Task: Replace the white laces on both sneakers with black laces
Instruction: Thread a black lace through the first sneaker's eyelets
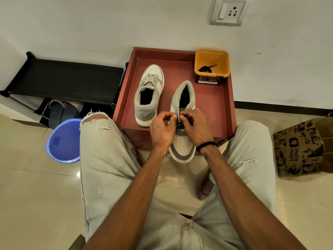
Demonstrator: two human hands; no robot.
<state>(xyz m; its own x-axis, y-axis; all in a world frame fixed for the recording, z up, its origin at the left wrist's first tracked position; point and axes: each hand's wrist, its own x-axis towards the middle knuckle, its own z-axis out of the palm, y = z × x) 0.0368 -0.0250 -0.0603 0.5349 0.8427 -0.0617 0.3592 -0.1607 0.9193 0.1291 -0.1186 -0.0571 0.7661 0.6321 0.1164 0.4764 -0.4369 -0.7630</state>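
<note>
Both hands (180,128) on near sneaker (182,141)

The red tray table (212,105) looks smooth and matt. On it, both sneakers (149,94) show grey suede-like cloth and perforated off-white leather. At its far corner sits a plastic yellow tub (212,62); beside it, glossy floor tiles (36,195).

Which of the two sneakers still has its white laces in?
The sneaker on the left, standing untouched with its toe toward the wall. The other sneaker, toe toward the person, shows a black lace and both hands are working on it.
</note>
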